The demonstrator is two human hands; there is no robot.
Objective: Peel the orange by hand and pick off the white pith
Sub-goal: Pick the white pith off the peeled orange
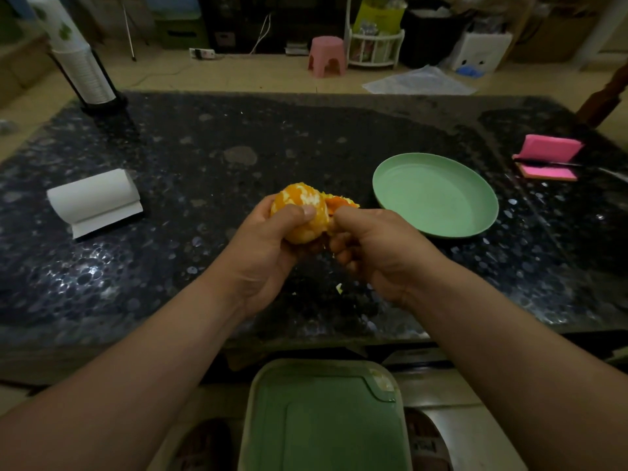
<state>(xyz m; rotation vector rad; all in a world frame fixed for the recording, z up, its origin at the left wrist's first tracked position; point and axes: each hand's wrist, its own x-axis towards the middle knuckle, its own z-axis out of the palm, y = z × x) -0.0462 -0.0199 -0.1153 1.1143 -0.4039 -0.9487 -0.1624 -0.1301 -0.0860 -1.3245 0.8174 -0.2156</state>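
**Head view: orange mostly stripped, held over mid-worktop**

I see the left hand (268, 246) cupping the orange (300, 212) from below, fingers curled round it and the thumb pressed across its front. The fruit is round and pebbly, with patchy white pith. At its 3 o'clock, the right hand (377, 246) has its fingers (343, 246) curled tight, pinching a ragged flap of peel (339, 202) against the fruit's side.

The worktop (204, 147) is dark, glossy speckled stone. A smooth, shallow round green plate (435, 195) sits at 3 o'clock, just beside the right hand. A white paper roll (95, 198) lies at 9 o'clock, with a broad stretch of stone between it and the hands. A stack of ribbed cups (81, 69) stands at the 11 o'clock corner. A pale scrap (339, 287) lies under the wrists. The near edge runs below my forearms.
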